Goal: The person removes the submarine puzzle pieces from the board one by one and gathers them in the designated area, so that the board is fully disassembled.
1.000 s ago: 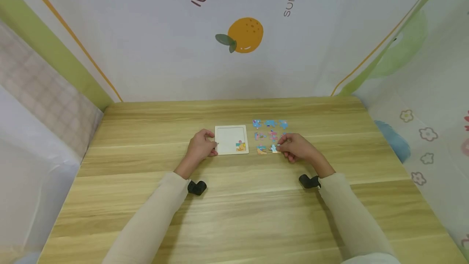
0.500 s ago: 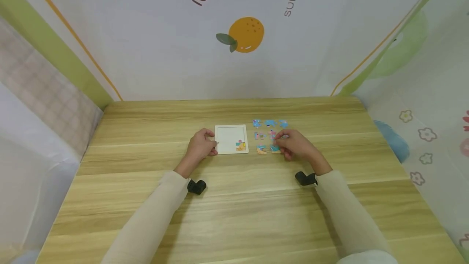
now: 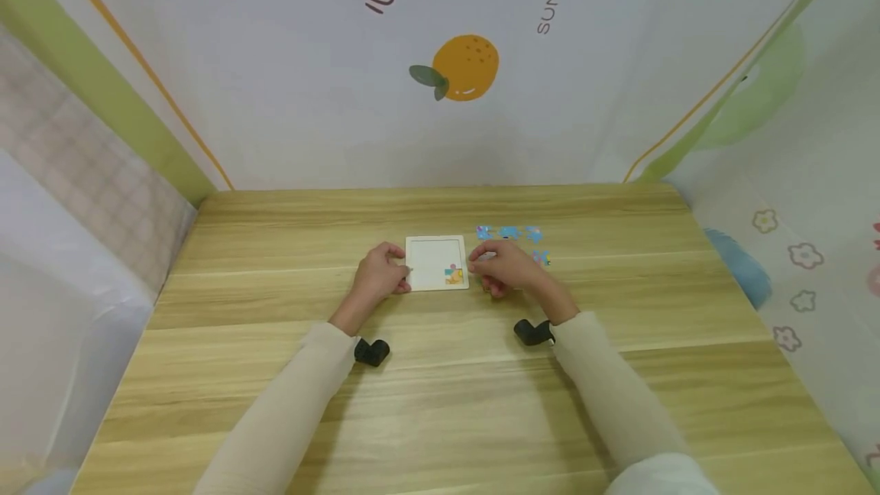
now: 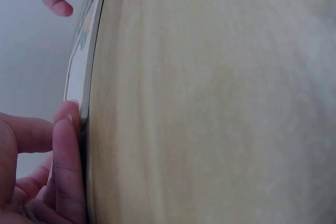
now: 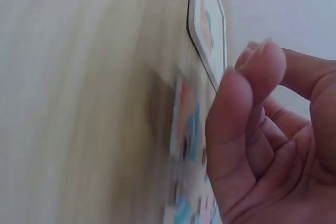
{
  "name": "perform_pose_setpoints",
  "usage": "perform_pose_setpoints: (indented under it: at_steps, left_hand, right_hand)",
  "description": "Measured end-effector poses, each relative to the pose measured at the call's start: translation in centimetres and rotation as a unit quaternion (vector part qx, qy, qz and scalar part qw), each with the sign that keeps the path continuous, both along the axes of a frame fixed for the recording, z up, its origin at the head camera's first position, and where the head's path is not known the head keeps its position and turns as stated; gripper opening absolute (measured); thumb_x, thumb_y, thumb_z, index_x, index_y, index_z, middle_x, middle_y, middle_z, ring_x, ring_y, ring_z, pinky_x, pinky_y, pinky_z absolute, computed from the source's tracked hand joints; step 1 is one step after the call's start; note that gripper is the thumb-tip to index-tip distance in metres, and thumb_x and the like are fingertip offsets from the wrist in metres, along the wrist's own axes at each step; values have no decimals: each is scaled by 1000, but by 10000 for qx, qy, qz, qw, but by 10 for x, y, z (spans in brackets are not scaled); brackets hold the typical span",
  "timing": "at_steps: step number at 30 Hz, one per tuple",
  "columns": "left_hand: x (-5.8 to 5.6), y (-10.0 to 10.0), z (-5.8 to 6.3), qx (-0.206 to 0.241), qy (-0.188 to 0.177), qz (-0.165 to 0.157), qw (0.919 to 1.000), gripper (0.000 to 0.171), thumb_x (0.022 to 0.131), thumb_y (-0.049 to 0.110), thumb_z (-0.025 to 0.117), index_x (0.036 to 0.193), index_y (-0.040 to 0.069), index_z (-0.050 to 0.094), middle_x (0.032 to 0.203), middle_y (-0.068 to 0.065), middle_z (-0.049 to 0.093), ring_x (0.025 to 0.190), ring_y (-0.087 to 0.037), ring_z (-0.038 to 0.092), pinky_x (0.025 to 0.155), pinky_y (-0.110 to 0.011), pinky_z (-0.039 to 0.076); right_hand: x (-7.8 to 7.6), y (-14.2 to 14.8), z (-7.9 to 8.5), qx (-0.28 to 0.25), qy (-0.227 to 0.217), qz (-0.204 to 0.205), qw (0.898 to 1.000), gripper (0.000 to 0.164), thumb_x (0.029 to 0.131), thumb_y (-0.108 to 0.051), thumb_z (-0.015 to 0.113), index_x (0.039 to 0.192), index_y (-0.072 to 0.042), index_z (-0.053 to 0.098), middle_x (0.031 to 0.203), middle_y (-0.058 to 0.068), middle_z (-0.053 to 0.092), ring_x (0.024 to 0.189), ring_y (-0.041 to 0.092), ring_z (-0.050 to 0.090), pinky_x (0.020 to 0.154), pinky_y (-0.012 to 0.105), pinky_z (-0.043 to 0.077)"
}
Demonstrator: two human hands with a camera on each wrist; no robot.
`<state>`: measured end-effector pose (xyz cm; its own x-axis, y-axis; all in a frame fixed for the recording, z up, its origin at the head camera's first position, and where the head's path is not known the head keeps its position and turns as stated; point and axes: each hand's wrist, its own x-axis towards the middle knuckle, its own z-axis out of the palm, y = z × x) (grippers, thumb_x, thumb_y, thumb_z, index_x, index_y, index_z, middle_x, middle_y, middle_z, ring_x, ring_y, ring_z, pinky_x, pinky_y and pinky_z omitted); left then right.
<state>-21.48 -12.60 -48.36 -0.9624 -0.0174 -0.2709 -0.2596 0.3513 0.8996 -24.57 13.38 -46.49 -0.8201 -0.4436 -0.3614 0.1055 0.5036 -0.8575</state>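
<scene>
A white square puzzle tray (image 3: 428,286) lies on the table, with one joined corner of printed pieces (image 3: 454,275) at its lower right. My left hand (image 3: 378,272) holds the tray by its left edge, and the left wrist view shows its fingertips (image 4: 68,124) against that edge. Close to the tray's right edge is my right hand (image 3: 507,266). Its thumb and finger are drawn together in the right wrist view, but whether a piece is between them is hidden. Beneath this hand lie loose puzzle pieces (image 5: 188,124), mostly covered in the head view.
Behind the right hand is a row of blue puzzle pieces (image 3: 509,232). Another colourful piece (image 3: 541,258) lies to its right. A wood-grain table (image 3: 440,403) extends around them, backed by a white printed cloth (image 3: 309,98).
My right hand has moved left from among the loose pieces to the tray's right edge, uncovering the piece on the far right. The left hand and the tray keep their place.
</scene>
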Motion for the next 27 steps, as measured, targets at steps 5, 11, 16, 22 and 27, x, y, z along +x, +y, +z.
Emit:
perform_pose_setpoints:
  at_steps: [5,11,16,22,27]
  left_hand:
    - [0,0,0,50,42,4,10000,28,88,1,61,116,0,56,77,-9,57,51,-11,64,53,-22,58]
    - [1,0,1,84,7,-20,10000,29,88,0,61,116,-1,56,79,-10,56,52,-12,64,54,-22,58]
    - [2,0,3,100,-14,-9,9999,29,88,0,61,117,-1,55,80,-10,56,51,-12,64,54,-22,58]
    - [2,0,3,157,-38,9,9999,30,89,0,61,118,-1,55,79,-11,57,52,-12,64,55,-23,59]
    - [1,1,2,93,-27,37,9999,30,88,0,61,117,-1,56,78,-10,57,52,-13,65,54,-23,59]
  right_hand:
    - [2,-15,-5,236,151,94,9996,29,93,-23,66,117,-8,59,62,7,58,42,14,51,44,25,50]
    - [10,-25,-9,605,340,107,9975,36,90,-22,71,118,-8,54,60,6,59,41,12,51,45,27,54]
    - [12,-30,-11,662,359,41,9971,31,89,-16,72,114,-9,55,59,5,57,41,12,48,44,23,51]
    - [10,-31,-10,655,353,79,9972,29,89,-14,71,111,-8,54,58,5,56,41,13,47,43,22,48]
    - [10,-32,-9,639,458,164,9968,28,90,-13,69,110,-8,50,56,4,55,40,13,47,41,21,45]
